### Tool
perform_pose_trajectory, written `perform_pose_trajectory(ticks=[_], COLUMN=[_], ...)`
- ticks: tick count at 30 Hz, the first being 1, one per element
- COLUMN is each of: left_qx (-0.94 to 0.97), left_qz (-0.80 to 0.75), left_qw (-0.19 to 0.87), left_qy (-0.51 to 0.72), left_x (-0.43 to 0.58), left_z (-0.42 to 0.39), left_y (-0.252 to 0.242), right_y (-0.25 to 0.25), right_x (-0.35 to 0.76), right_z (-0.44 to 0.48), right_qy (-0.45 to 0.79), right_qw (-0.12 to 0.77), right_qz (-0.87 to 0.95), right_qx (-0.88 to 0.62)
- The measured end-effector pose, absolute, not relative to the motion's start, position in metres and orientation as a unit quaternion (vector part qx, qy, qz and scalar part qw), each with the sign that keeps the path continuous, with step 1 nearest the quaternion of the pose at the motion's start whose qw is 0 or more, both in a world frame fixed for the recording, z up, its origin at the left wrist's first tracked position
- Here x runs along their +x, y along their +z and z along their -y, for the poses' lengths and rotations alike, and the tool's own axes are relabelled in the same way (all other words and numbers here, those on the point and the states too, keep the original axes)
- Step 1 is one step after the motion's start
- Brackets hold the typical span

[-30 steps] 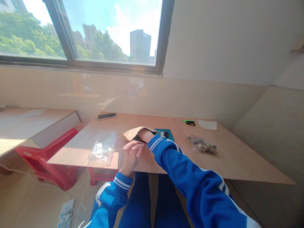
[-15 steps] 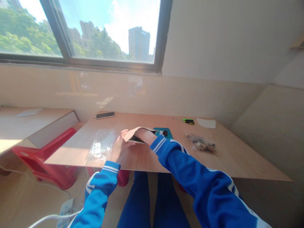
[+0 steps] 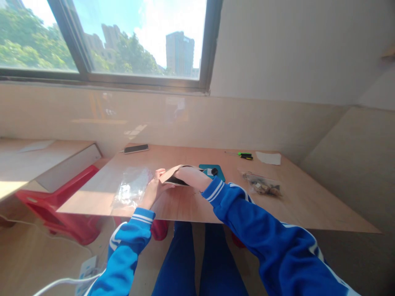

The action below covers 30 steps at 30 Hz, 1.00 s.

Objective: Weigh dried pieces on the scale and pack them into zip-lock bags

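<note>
My left hand grips the left end of a brown paper or cardboard packet, its fingers along the far side and the thumb near the front edge. The packet's open side faces right and looks dark inside. Into that opening reaches my right hand; only the wrist and back part show, and the fingers are hidden. Just behind my right wrist lies a teal flat piece with a round black part and a white label. A clear plastic bag lies beside my left hand.
On the right of the table lies a clear bag of small brown parts. Farther back are green-and-black screwdrivers, a white paper and a phone. A red stool stands at left.
My right wrist and sleeve have shifted to the right, drawing slightly out of the packet. My left hand keeps its hold in nearly the same place.
</note>
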<state>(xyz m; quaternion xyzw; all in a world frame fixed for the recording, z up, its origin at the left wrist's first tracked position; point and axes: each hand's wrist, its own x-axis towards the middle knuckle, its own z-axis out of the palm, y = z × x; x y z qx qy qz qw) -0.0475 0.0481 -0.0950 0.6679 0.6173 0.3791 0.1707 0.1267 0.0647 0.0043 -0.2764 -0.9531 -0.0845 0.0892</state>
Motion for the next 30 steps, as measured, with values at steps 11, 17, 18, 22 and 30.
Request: perform_pose_trajectory(ticks=[11,17,18,22,30], left_qx=[0.674,0.678,0.677,0.673,0.661], left_qz=[-0.609,-0.598,-0.598,-0.605,-0.626], left_qw=[0.175,0.185,0.186,0.185,0.174], left_qy=[0.381,0.385,0.386,0.383,0.376], left_x=[-0.05,-0.051,-0.051,-0.051,-0.053], left_z=[-0.05,-0.055,-0.055,-0.055,-0.059], left_y=[-0.092,-0.089,-0.089,-0.088,-0.093], right_y=[0.025,0.027,0.028,0.032,-0.007], right_x=[0.161,0.171,0.171,0.175,0.248], right_z=[-0.058,-0.065,-0.065,-0.063,-0.108], right_qy=[-0.01,0.078,0.1,0.211,0.3], right_qw=[0.118,0.233,0.258,0.4,0.611], right_qz=[0.962,0.939,0.931,0.86,0.621], right_qx=[-0.246,-0.239,-0.238,-0.237,-0.388])
